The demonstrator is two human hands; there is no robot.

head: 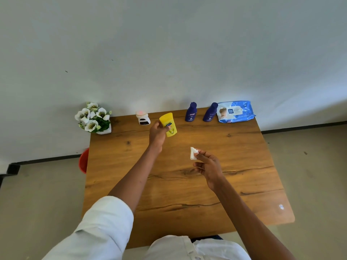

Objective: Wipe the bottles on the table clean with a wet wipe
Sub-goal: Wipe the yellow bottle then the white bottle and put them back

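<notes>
My left hand [157, 135] grips a yellow bottle [169, 123] near the back of the wooden table [244, 166], holding it from its left side. My right hand [207, 166] hovers over the table's middle and pinches a small folded white wet wipe [193, 152] between thumb and fingers. The wipe is apart from the yellow bottle. Two dark blue bottles [191, 112] [210, 112] stand at the back edge. A small white bottle [143, 118] with a dark label stands left of the yellow one.
A blue pack of wet wipes [237, 111] leans against the wall at the back right. A white pot of white flowers [93, 118] sits at the back left corner. A red bin [84, 160] stands on the floor left of the table.
</notes>
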